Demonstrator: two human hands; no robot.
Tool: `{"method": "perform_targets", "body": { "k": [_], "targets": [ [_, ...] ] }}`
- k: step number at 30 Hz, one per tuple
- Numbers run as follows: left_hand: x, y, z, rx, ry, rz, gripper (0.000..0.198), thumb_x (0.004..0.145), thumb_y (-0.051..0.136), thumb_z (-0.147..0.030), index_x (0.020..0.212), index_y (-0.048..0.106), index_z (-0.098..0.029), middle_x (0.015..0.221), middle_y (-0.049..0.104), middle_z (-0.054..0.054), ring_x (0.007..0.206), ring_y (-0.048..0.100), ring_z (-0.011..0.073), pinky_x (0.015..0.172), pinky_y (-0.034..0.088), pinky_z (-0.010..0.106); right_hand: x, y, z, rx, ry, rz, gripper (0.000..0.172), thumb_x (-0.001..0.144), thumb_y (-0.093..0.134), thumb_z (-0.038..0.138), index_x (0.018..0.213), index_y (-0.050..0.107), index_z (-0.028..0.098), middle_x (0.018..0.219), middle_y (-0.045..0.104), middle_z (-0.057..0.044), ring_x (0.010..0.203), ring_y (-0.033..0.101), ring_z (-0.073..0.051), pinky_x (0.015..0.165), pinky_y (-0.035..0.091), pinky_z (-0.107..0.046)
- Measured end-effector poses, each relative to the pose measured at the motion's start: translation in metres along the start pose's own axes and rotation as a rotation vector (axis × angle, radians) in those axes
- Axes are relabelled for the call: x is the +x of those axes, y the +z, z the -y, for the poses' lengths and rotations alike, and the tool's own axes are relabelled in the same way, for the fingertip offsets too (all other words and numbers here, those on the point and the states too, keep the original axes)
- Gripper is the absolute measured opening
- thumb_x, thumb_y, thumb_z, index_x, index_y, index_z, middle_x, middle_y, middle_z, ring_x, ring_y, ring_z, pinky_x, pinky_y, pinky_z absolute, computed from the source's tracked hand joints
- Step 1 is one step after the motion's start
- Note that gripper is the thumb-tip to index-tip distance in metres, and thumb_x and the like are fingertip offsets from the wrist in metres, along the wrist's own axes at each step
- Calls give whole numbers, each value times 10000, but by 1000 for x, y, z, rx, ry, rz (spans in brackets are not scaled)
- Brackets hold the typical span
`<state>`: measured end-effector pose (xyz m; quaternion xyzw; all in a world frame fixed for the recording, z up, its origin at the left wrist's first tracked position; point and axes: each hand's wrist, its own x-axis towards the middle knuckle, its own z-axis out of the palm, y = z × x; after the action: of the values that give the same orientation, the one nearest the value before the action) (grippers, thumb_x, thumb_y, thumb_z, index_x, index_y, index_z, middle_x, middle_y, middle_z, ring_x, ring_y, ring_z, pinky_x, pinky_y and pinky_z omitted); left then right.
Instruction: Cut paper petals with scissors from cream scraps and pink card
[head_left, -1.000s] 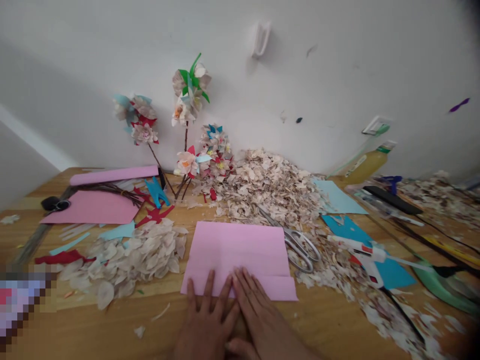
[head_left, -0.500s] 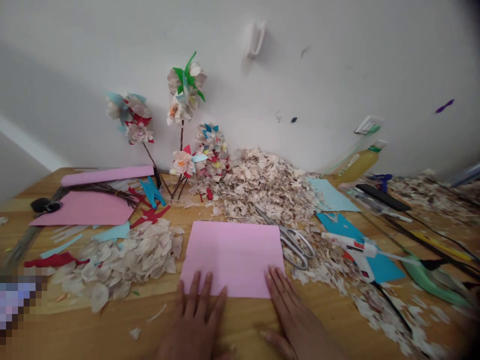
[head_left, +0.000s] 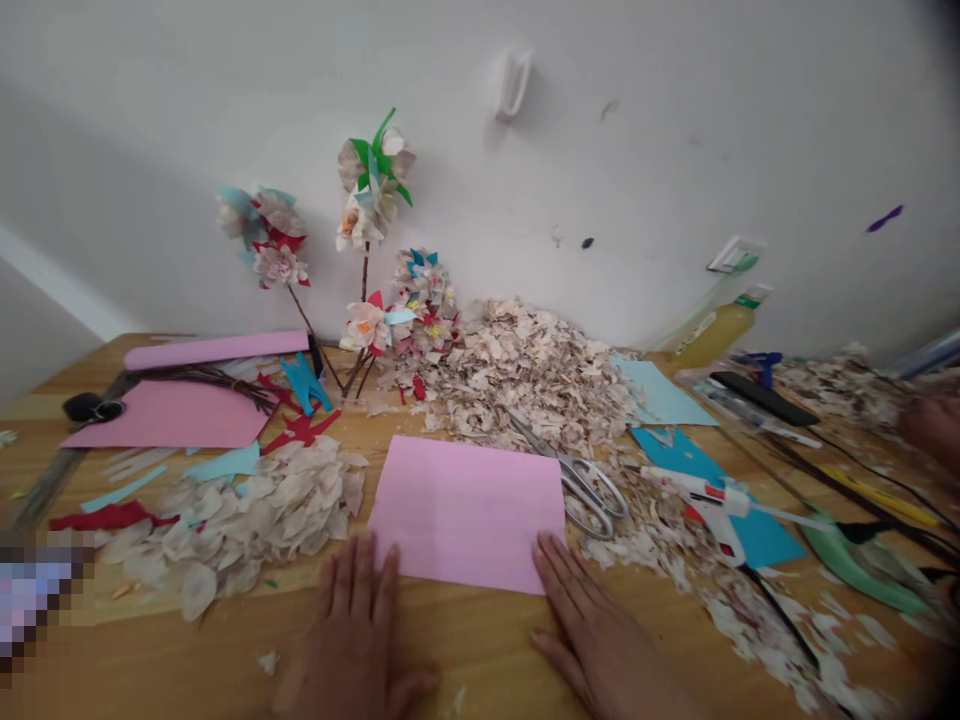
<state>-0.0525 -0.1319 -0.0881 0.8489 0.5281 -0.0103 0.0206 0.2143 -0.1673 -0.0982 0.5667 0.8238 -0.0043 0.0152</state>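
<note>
A pink sheet of paper [head_left: 469, 515] lies flat on the wooden table in front of me, its surface slightly wavy. My left hand [head_left: 356, 610] rests palm down at its lower left corner, fingers stretched out, with the index fingertip at the paper's edge. At the lower right corner lies my right hand [head_left: 581, 610], also flat, its fingertips on the paper's edge and the thumb apart. Grey-handled scissors [head_left: 592, 495] touch the right side of the sheet. To the left is a heap of pale, thin petals [head_left: 285, 515].
Handmade flowers on twigs [head_left: 365, 240] lean by the wall beside a large pile of pale scraps [head_left: 536, 370]. A glue gun [head_left: 716, 510] lies on blue paper [head_left: 772, 535] at right. A yellow bottle [head_left: 716, 330] stands behind. Another person's hand [head_left: 930, 430] shows at the right edge.
My left hand has slid left, off the paper's lower edge to its corner. The sheet has turned slightly clockwise. My right hand stays about where it was. Another hand has appeared at far right.
</note>
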Motion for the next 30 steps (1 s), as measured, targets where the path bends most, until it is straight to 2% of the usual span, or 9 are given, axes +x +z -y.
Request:
{"method": "perform_targets", "body": {
  "k": [4, 8, 10, 13, 17, 20, 24, 28, 30],
  "targets": [
    [1, 7, 2, 1, -19, -89, 846, 636, 461, -665, 1201, 494, -36, 1281, 425, 261, 1220, 314, 424, 983, 240, 554, 11, -8, -3, -103, -104, -95, 436, 821, 376, 151, 1226, 452, 9, 1266, 446, -206, 1152, 439, -291, 905, 440, -431],
    [4, 19, 7, 23, 23, -256, 812, 682, 402, -664, 1181, 524, -34, 1269, 464, 249, 1223, 338, 392, 989, 264, 518, 19, -13, -5, -195, -142, -125, 503, 677, 364, 17, 1152, 528, -1, 1168, 551, -211, 1037, 556, -298, 837, 499, -448],
    [7, 16, 9, 22, 59, -358, 746, 720, 409, -614, 1209, 497, -57, 1298, 447, 228, 1250, 306, 365, 998, 266, 502, 22, -12, -5, -237, -128, -135, 541, 626, 335, -32, 1117, 560, 6, 1125, 587, -205, 994, 589, -286, 814, 517, -434],
    [12, -3, 9, -14, 133, -482, 649, 765, 471, -461, 1305, 360, -120, 1382, 353, 177, 1304, 195, 321, 1005, 281, 480, 26, -16, -7, -200, -79, -169, 594, 595, 306, -78, 1094, 589, 74, 1080, 634, -158, 943, 625, -244, 810, 524, -399],
    [16, -29, 8, -200, 151, -519, 608, 794, 477, -240, 1347, 231, -187, 1441, 249, 122, 1325, 145, 279, 1010, 298, 465, 37, -40, -11, 98, 149, -169, 494, 711, 325, 4, 1096, 597, 153, 983, 693, -115, 803, 673, -235, 704, 549, -374],
    [18, -37, 10, -425, 65, -570, 580, 814, 460, -223, 1334, 206, -211, 1444, 228, 113, 1315, 204, 239, 1011, 309, 447, 50, -61, -13, 422, 303, -158, 372, 815, 335, 188, 1056, 617, 184, 924, 714, -87, 762, 669, -241, 672, 527, -366],
    [23, -45, 15, -626, -109, -717, 574, 802, 494, -231, 1310, 226, -234, 1452, 187, 106, 1317, 195, 244, 1031, 257, 478, 68, -75, -14, 656, 298, -182, 328, 840, 361, 342, 839, 640, 171, 758, 701, -43, 699, 629, -221, 607, 491, -301],
    [26, -60, 21, -691, -127, -811, 591, 790, 509, -204, 1308, 229, -254, 1447, 195, 94, 1322, 176, 250, 1024, 270, 493, 74, -80, -13, 596, 264, -231, 346, 865, 335, 345, 758, 617, 177, 679, 672, -21, 618, 611, -202, 538, 472, -274],
    [24, -63, 21, -638, -78, -829, 626, 772, 529, -174, 1313, 227, -266, 1451, 186, 87, 1317, 190, 262, 1013, 290, 499, 70, -84, -13, 391, 225, -377, 321, 868, 326, 280, 863, 626, 165, 731, 695, -54, 634, 631, -214, 559, 483, -293]
  ]
}}
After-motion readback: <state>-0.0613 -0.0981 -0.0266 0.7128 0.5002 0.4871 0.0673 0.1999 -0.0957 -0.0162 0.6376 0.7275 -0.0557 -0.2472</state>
